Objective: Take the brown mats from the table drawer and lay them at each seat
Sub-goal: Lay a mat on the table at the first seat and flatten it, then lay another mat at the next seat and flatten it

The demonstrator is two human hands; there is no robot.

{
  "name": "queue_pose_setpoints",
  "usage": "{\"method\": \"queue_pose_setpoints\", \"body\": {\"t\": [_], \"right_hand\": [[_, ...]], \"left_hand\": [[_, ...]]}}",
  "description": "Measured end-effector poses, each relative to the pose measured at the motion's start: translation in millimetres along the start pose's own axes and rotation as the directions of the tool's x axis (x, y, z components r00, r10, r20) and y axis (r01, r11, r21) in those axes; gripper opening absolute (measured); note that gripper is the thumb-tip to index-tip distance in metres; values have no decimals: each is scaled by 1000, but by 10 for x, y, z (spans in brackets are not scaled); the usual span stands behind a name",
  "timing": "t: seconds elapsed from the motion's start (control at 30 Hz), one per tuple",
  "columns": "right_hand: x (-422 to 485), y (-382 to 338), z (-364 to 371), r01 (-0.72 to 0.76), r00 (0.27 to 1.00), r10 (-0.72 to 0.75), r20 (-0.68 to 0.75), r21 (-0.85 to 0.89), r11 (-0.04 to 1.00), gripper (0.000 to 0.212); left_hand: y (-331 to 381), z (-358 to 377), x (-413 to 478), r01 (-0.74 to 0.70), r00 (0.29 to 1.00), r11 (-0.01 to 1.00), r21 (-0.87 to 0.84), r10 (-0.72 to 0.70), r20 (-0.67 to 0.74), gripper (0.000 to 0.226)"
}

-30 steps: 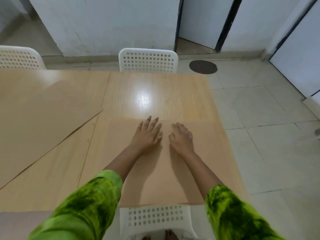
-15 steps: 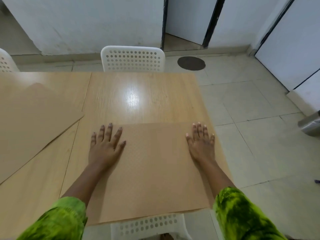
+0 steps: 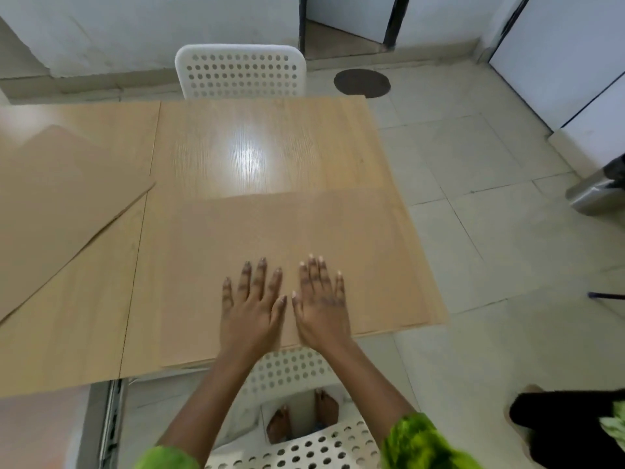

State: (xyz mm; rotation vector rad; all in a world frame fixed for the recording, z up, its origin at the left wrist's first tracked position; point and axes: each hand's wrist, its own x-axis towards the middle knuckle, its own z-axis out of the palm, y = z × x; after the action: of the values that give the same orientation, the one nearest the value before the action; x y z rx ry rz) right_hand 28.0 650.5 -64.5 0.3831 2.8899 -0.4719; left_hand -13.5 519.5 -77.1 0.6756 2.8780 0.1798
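A brown mat lies flat on the near right part of the wooden table, its near edge along the table's front edge. My left hand and my right hand rest palm down side by side on the mat's near middle, fingers spread, gripping nothing. A second brown mat lies at an angle on the left part of the table, cut off by the frame's left edge.
A white perforated chair stands at the table's far side. Another white chair is tucked under the near edge below my arms. A metal drawer rail shows under the table at lower left. A metal bin stands on the tiled floor, right.
My hands, spread apart at the mat's two sides half a second ago, have slid back together at its near middle. The camera has pulled back, showing the table's front edge and chair.
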Motion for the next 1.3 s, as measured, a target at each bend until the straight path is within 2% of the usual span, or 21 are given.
{"method": "queue_pose_setpoints", "body": {"t": [0.13,0.23,0.3,0.37,0.53,0.67,0.73,0.83,0.9,0.97,1.0,1.17,1.3], "right_hand": [[-5,190,22,-3,1000,3,-2,-33,999,70],[12,611,-52,-134,989,132,-60,-35,990,75],[14,929,-152,-254,964,249,-89,-45,966,70],[9,1106,-220,-294,952,289,-96,-44,955,63],[21,1108,-251,-273,959,269,-89,-35,961,61],[-21,1046,-299,-296,952,295,-86,-4,955,59],[-67,902,-310,-269,949,278,-147,74,960,56],[-175,590,-352,-171,937,245,-251,285,943,45],[-276,354,-394,-104,934,238,-266,436,894,37],[-374,131,-429,-73,946,235,-221,563,824,33],[-414,41,-430,-60,954,226,-198,613,788,32],[-683,-392,-402,-42,995,96,-25,771,635,27],[-900,-761,-335,-36,999,-10,51,814,579,24]], "left_hand": [[-221,-23,-15,71,997,997,18,-71,-24,64],[-579,-98,-56,174,983,985,-3,-174,-64,63],[-788,-143,-87,219,973,976,1,-218,-69,63],[-866,-147,-95,234,970,972,2,-234,-69,63],[-848,-177,-77,240,969,971,-8,-240,-56,67],[-845,-271,-69,235,972,972,-7,-235,17,64],[-794,-387,-71,232,972,972,-16,-232,30,59],[-637,-566,-112,185,980,975,-125,-192,-49,52],[-519,-663,-220,153,968,919,-363,-214,-134,46],[-422,-787,-383,128,945,788,-603,-281,-166,40],[-392,-845,-466,126,937,733,-669,-309,-161,37],[-459,-1027,-1045,188,888,571,-799,-447,-110,29],[-703,-1059,-1555,206,827,400,-893,-559,-59,24]]}}
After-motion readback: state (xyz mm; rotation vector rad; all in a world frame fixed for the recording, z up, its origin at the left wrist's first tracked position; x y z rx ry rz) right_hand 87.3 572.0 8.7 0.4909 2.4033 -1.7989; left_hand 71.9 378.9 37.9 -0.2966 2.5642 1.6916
